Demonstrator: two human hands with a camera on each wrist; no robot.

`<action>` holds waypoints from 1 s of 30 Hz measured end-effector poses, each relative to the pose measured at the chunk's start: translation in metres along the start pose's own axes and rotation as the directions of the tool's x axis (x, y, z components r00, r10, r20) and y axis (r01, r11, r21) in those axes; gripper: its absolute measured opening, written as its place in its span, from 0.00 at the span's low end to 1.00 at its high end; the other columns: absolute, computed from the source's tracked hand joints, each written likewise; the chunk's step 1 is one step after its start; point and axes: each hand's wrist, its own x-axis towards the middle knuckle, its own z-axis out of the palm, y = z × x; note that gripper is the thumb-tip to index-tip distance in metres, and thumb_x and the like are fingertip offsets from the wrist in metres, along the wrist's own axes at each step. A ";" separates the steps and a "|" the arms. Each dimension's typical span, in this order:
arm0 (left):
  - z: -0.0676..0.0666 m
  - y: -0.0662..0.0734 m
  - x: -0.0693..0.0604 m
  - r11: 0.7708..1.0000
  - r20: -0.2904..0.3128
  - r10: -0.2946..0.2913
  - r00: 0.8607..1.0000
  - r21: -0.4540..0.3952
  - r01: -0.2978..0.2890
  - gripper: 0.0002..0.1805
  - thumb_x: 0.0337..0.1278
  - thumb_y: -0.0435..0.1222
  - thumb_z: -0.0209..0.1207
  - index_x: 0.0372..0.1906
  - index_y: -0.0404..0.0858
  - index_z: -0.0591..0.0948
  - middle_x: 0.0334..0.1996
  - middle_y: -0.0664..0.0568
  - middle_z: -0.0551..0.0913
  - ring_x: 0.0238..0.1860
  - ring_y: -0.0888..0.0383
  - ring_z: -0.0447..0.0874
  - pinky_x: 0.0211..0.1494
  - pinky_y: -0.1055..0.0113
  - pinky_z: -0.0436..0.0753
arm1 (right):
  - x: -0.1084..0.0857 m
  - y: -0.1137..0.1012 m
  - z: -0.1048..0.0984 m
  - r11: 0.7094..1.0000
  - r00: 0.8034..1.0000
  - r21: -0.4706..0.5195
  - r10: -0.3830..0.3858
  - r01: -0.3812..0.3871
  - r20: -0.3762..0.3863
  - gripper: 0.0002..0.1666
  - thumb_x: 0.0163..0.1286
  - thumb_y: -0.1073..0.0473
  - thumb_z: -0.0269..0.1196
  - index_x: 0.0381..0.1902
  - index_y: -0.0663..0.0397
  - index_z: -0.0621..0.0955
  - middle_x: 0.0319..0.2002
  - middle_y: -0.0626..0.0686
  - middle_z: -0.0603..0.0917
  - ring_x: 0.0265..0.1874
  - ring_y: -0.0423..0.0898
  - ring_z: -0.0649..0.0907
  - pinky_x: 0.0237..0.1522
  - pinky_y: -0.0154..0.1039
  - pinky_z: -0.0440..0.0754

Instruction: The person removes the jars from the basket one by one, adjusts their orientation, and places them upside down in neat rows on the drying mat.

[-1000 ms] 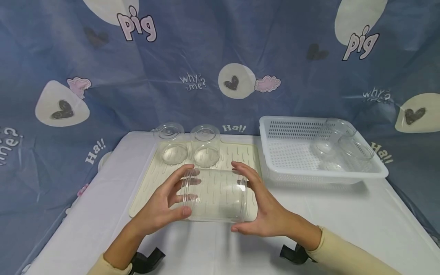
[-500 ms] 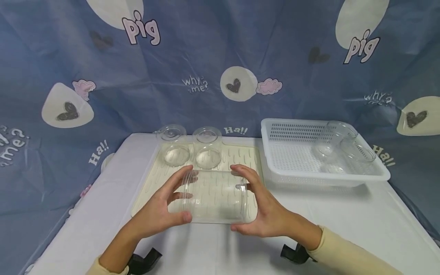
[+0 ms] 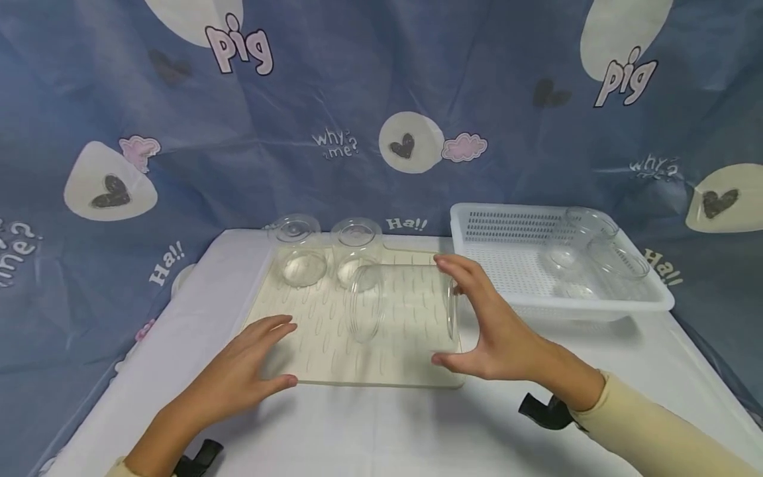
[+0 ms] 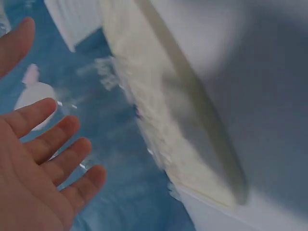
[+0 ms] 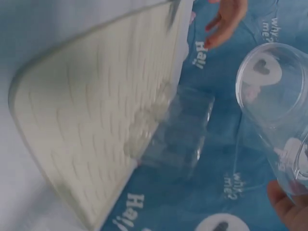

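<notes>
In the head view, my right hand (image 3: 501, 331) grips one end of a clear cup (image 3: 405, 308), which lies sideways in the air above the cream ridged mat (image 3: 334, 358). The thumb is below that end and the fingers are above it. In the right wrist view, the same cup (image 5: 267, 110) appears at the right, with fingertips (image 5: 284, 204) at its end. Apart from it, my left hand (image 3: 244, 371) hovers by the mat's left front corner and holds nothing. Its fingers are spread in the left wrist view. Two similar cups (image 3: 303, 248) (image 3: 357, 252) stand side by side on the mat's back left part.
A white perforated basket (image 3: 495, 285) stands at the back right, with clear cups (image 3: 581, 232) leaning in its right side. White cloth (image 3: 334, 430) covers the table. Behind it hangs a blue printed curtain (image 3: 507, 79).
My left hand has let go of the cup and drawn back to the left. My right hand has carried the cup right and away from me, over the mat.
</notes>
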 end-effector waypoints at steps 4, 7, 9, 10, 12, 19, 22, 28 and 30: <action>0.003 -0.016 -0.002 0.999 0.043 -0.041 0.998 0.005 0.041 0.37 0.53 0.45 0.70 0.66 0.36 0.73 0.68 0.40 0.72 0.69 0.39 0.69 0.66 0.39 0.73 | 0.011 0.002 -0.014 0.995 0.999 -0.098 -0.002 0.006 0.045 0.70 0.38 0.55 0.80 0.76 0.64 0.56 0.70 0.62 0.63 0.68 0.51 0.67 0.60 0.41 0.76; 0.004 -0.023 -0.001 0.996 0.091 -0.078 0.993 -0.033 0.081 0.35 0.57 0.46 0.68 0.66 0.33 0.74 0.68 0.36 0.71 0.69 0.34 0.69 0.66 0.36 0.72 | 0.023 0.004 -0.026 0.987 0.994 -0.155 0.055 -0.039 0.099 0.70 0.40 0.53 0.80 0.77 0.59 0.55 0.71 0.60 0.64 0.69 0.53 0.68 0.65 0.51 0.76; 0.005 -0.026 -0.001 0.995 0.119 -0.092 0.989 -0.039 0.097 0.35 0.57 0.47 0.67 0.65 0.32 0.74 0.68 0.34 0.71 0.68 0.33 0.69 0.67 0.35 0.71 | 0.031 0.006 -0.034 0.980 0.985 -0.181 0.105 -0.079 0.137 0.70 0.41 0.52 0.80 0.78 0.55 0.55 0.71 0.59 0.64 0.70 0.55 0.68 0.67 0.57 0.73; 0.006 -0.027 -0.001 0.994 0.131 -0.096 0.987 -0.035 0.101 0.35 0.57 0.47 0.67 0.65 0.32 0.74 0.68 0.33 0.71 0.68 0.32 0.69 0.67 0.36 0.71 | 0.035 0.008 -0.038 0.976 0.980 -0.194 0.126 -0.094 0.157 0.70 0.42 0.52 0.80 0.78 0.54 0.54 0.72 0.58 0.64 0.70 0.55 0.68 0.67 0.59 0.73; 0.008 -0.030 -0.001 0.994 0.153 -0.108 0.982 -0.016 0.112 0.35 0.55 0.46 0.68 0.64 0.31 0.74 0.68 0.32 0.71 0.68 0.31 0.68 0.67 0.36 0.72 | 0.044 0.011 -0.045 0.968 0.967 -0.222 0.163 -0.117 0.198 0.69 0.44 0.51 0.80 0.79 0.51 0.54 0.72 0.58 0.63 0.71 0.56 0.67 0.69 0.61 0.70; 0.015 -0.040 0.001 0.984 0.228 -0.177 0.958 0.038 0.173 0.35 0.52 0.44 0.71 0.61 0.26 0.76 0.67 0.27 0.69 0.67 0.28 0.67 0.67 0.36 0.71 | 0.071 0.027 -0.055 0.954 0.933 -0.283 0.189 -0.101 0.306 0.64 0.47 0.51 0.78 0.78 0.53 0.57 0.70 0.62 0.64 0.66 0.58 0.70 0.64 0.58 0.75; 0.018 -0.041 0.001 0.983 0.227 -0.183 0.956 0.040 0.179 0.36 0.52 0.44 0.70 0.61 0.26 0.76 0.67 0.27 0.69 0.68 0.28 0.67 0.67 0.36 0.71 | 0.079 0.036 -0.053 0.942 0.909 -0.314 0.231 -0.119 0.348 0.63 0.48 0.51 0.78 0.78 0.54 0.57 0.70 0.63 0.65 0.64 0.58 0.72 0.61 0.57 0.76; 0.022 -0.042 0.005 0.987 0.237 -0.160 0.958 0.021 0.160 0.38 0.52 0.45 0.71 0.63 0.27 0.74 0.70 0.29 0.66 0.70 0.30 0.65 0.69 0.36 0.70 | 0.094 0.053 -0.045 0.905 0.829 -0.364 0.370 -0.220 0.419 0.63 0.48 0.49 0.76 0.79 0.49 0.57 0.72 0.62 0.63 0.68 0.60 0.70 0.65 0.60 0.74; 0.023 -0.042 0.006 0.987 0.258 -0.162 0.953 0.024 0.161 0.38 0.52 0.46 0.70 0.64 0.27 0.74 0.70 0.30 0.66 0.70 0.30 0.65 0.69 0.36 0.70 | 0.098 0.059 -0.041 0.895 0.804 -0.377 0.399 -0.237 0.442 0.63 0.49 0.49 0.76 0.79 0.48 0.56 0.73 0.62 0.62 0.70 0.61 0.69 0.65 0.61 0.73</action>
